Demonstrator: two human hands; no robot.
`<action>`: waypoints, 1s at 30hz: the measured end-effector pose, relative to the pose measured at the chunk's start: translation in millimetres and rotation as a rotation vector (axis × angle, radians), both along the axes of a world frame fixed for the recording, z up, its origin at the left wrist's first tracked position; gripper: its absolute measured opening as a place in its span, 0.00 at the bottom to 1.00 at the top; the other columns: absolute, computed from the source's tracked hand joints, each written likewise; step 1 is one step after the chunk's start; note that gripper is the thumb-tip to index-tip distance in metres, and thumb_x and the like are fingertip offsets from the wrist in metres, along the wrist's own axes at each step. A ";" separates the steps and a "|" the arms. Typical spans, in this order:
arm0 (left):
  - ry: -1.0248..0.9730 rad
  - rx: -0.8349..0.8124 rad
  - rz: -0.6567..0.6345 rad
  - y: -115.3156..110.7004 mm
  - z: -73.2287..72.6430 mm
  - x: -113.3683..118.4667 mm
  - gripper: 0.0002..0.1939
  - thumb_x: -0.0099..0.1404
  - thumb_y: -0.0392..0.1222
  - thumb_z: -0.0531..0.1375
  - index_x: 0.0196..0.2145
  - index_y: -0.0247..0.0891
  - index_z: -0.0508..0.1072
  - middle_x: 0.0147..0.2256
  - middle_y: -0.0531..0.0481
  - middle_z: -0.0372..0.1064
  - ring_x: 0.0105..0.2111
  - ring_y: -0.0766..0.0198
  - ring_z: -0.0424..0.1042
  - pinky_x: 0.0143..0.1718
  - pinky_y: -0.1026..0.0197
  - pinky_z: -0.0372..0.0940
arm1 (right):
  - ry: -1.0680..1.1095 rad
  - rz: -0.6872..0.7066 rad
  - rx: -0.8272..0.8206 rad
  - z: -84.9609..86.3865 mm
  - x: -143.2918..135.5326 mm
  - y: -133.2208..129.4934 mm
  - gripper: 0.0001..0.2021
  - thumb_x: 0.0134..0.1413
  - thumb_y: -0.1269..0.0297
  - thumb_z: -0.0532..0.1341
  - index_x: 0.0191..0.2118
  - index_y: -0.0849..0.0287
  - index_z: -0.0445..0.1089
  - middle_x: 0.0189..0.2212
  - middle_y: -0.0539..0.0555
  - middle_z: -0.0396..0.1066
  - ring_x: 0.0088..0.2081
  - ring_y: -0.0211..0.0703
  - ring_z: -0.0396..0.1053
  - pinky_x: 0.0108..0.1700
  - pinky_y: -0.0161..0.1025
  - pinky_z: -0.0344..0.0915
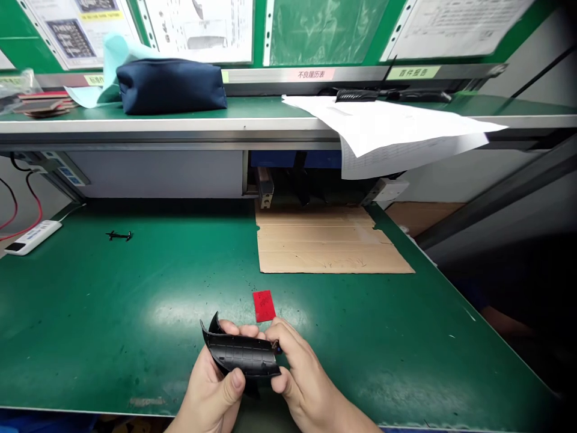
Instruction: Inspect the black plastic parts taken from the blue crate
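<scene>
A: Grip state, both hands?

B: Left hand (pixel 211 391) is clamped on a curved black plastic part (pixel 241 355), thumb pressed on its near face, fingertips showing past its far edge. Right hand (pixel 300 373) is closed on the part's right end, thumb under it, fingers over the top edge.

A: Position of the part?

B: Held above the near edge of the green tabletop (pixel 112 313), roughly centre, long axis running left to right, left end curling upward. It does not rest on the surface.

A: Closest neighbour?

B: A small red card (pixel 264 305), lying flat on the tabletop just beyond the hands, apart from the part.

A: Further out?

B: A flattened cardboard sheet (pixel 324 243) lies far of the card, reaching back under the shelf. Far left: a small black piece (pixel 119 236) lies alone, well apart from the hands. At the left edge, a white power strip (pixel 32 237) with red and black wires running up from that side.

A: Shelf level?

B: A raised green shelf (pixel 252 108) spans the far side. On it, left: a dark blue pouch (pixel 171 85) with pale teal cloth (pixel 110 66) behind it. Right: white printed sheets (pixel 392 129) overhang the shelf front, a black tool (pixel 360 94) lying just behind them. Documents in sleeves hang on the green back panel; print too small to read.
</scene>
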State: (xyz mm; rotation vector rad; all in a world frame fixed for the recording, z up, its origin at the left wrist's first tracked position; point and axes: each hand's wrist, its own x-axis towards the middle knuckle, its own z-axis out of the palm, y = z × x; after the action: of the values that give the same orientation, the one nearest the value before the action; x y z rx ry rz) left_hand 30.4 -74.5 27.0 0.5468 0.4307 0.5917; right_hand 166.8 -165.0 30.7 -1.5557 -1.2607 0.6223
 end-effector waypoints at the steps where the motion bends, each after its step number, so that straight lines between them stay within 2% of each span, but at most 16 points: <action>1: -0.003 -0.006 0.000 0.6 -0.1 0.6 0.22 0.51 0.42 0.72 0.43 0.43 0.71 0.44 0.45 0.72 0.48 0.52 0.70 0.53 0.48 0.63 | -0.013 -0.024 0.005 -1.2 -2.8 0.3 0.31 0.55 0.31 0.41 0.37 0.56 0.60 0.33 0.52 0.59 0.35 0.44 0.58 0.39 0.40 0.56; 3: -0.011 -0.013 -0.004 1.9 -0.9 1.3 0.22 0.51 0.42 0.72 0.43 0.44 0.71 0.44 0.46 0.72 0.49 0.51 0.69 0.54 0.47 0.62 | -0.065 -0.064 0.011 -3.5 -7.0 1.8 0.31 0.56 0.32 0.39 0.38 0.56 0.60 0.33 0.52 0.59 0.35 0.45 0.58 0.39 0.41 0.55; 7: -0.004 -0.018 -0.024 4.1 -3.7 0.5 0.21 0.52 0.42 0.71 0.43 0.46 0.71 0.44 0.47 0.72 0.51 0.50 0.68 0.57 0.44 0.57 | -0.124 -0.096 0.005 -2.4 -5.6 5.1 0.31 0.54 0.31 0.38 0.27 0.56 0.53 0.27 0.50 0.56 0.29 0.42 0.53 0.33 0.39 0.51; 10: 0.018 -0.012 -0.030 4.5 -5.1 -0.3 0.20 0.53 0.41 0.70 0.43 0.45 0.71 0.45 0.46 0.71 0.52 0.49 0.67 0.59 0.42 0.54 | -0.058 0.048 -0.045 3.0 2.6 4.6 0.30 0.54 0.31 0.39 0.24 0.57 0.48 0.23 0.48 0.51 0.26 0.39 0.50 0.30 0.38 0.47; 13: 0.017 -0.008 -0.021 4.6 -4.3 0.6 0.21 0.52 0.42 0.71 0.44 0.44 0.71 0.45 0.45 0.71 0.52 0.48 0.67 0.59 0.42 0.55 | 0.164 0.245 -0.104 3.6 7.0 1.7 0.30 0.56 0.32 0.39 0.24 0.57 0.48 0.22 0.46 0.46 0.24 0.36 0.47 0.28 0.37 0.47; 15: 0.022 -0.009 0.004 5.0 -2.3 2.1 0.22 0.53 0.42 0.70 0.44 0.45 0.71 0.47 0.45 0.70 0.53 0.48 0.66 0.59 0.43 0.55 | 0.240 0.188 -0.076 -1.1 4.4 0.1 0.31 0.53 0.29 0.42 0.24 0.57 0.50 0.21 0.46 0.47 0.23 0.35 0.47 0.26 0.36 0.47; 17: 0.037 -0.015 0.030 5.5 0.1 4.0 0.22 0.54 0.42 0.70 0.45 0.45 0.70 0.50 0.45 0.68 0.53 0.49 0.66 0.59 0.43 0.55 | 0.130 0.031 -0.001 -7.6 -1.2 -0.3 0.31 0.49 0.29 0.51 0.25 0.57 0.55 0.22 0.46 0.54 0.25 0.36 0.52 0.27 0.35 0.51; 19: 0.047 -0.025 0.044 5.7 1.8 5.8 0.23 0.54 0.43 0.69 0.46 0.45 0.69 0.53 0.44 0.66 0.54 0.48 0.65 0.59 0.43 0.54 | -0.068 -0.080 0.086 -12.3 -5.7 0.1 0.26 0.49 0.37 0.60 0.29 0.58 0.60 0.25 0.48 0.59 0.28 0.38 0.57 0.30 0.35 0.54; 21: 0.041 -0.038 0.049 5.6 2.1 7.2 0.23 0.54 0.44 0.69 0.47 0.46 0.69 0.54 0.44 0.65 0.55 0.49 0.63 0.61 0.43 0.52 | -0.193 -0.130 0.156 -13.0 -6.3 0.3 0.18 0.55 0.47 0.62 0.32 0.58 0.62 0.25 0.47 0.60 0.28 0.38 0.58 0.31 0.35 0.56; 23: 0.032 -0.038 0.056 5.7 1.1 8.0 0.24 0.55 0.45 0.69 0.48 0.47 0.68 0.54 0.45 0.66 0.57 0.49 0.61 0.62 0.43 0.48 | -0.207 -0.160 0.171 -10.6 -3.0 -0.1 0.14 0.58 0.52 0.61 0.33 0.57 0.62 0.25 0.47 0.60 0.28 0.37 0.59 0.31 0.35 0.56; 25: 0.031 -0.029 0.052 6.2 -0.5 8.0 0.23 0.57 0.44 0.67 0.50 0.48 0.68 0.53 0.45 0.66 0.59 0.50 0.59 0.64 0.43 0.44 | -0.217 -0.172 0.119 -7.3 2.0 -0.8 0.15 0.59 0.50 0.59 0.35 0.57 0.62 0.27 0.48 0.61 0.29 0.38 0.60 0.32 0.36 0.57; 28: 0.038 -0.008 0.025 7.4 -2.9 6.7 0.21 0.59 0.44 0.66 0.49 0.48 0.68 0.53 0.45 0.67 0.60 0.52 0.58 0.64 0.44 0.42 | -0.357 -0.120 0.006 -4.1 7.1 -1.1 0.25 0.59 0.38 0.48 0.40 0.57 0.64 0.31 0.51 0.62 0.32 0.43 0.59 0.34 0.40 0.56; 30: 0.033 0.007 0.011 7.8 -3.7 5.8 0.20 0.59 0.45 0.66 0.49 0.47 0.69 0.53 0.45 0.67 0.59 0.52 0.59 0.64 0.46 0.43 | -0.486 -0.099 -0.045 -3.2 8.3 -0.5 0.32 0.57 0.34 0.39 0.41 0.56 0.64 0.32 0.53 0.63 0.33 0.45 0.58 0.35 0.41 0.54</action>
State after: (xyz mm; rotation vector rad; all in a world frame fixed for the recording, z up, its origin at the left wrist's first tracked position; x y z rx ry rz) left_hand 36.2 -66.7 23.3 0.5618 0.4636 0.5953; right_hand 175.0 -165.5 27.4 -1.8634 -1.5181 0.2109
